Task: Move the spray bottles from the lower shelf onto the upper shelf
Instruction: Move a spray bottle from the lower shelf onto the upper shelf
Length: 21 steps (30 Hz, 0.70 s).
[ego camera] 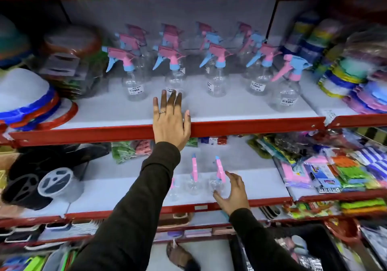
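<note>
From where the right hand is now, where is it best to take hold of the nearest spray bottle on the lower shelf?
Probably at the neck, just under the pink trigger head. The spray bottle stands upright, its clear body round and smooth, so the narrow neck should hold better. The open right hand is beside it; come from the right and front, since another bottle stands close on its left.

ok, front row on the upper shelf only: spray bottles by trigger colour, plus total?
Blue-trigger bottles: 4
Pink-trigger bottles: 1
Total: 5
The rows behind are too blurred to count.
</note>
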{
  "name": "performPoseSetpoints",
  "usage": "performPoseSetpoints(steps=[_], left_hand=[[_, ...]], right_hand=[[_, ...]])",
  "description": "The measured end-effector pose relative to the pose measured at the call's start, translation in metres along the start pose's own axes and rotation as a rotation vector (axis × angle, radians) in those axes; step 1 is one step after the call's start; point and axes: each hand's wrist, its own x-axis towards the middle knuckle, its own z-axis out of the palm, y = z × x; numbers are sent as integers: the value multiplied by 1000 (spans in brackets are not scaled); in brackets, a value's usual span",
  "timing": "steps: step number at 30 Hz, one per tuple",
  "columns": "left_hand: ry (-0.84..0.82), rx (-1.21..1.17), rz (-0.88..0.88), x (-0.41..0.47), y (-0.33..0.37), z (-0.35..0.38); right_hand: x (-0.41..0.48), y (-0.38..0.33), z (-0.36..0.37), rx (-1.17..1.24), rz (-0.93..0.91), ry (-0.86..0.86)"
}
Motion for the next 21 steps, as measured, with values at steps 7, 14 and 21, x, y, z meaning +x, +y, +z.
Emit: performPoseSetpoints(steps=[7, 14, 21], left_hand=[[-14, 49, 0, 2, -2, 4], [-22, 92, -11, 3, -2, 5], [-28, 70, -34, 2, -1, 3]], right_hand=[[26, -8, 22, 111, 336, -30], [27, -11, 27, 133, 364, 9], [9, -19, 0, 183, 219, 106]])
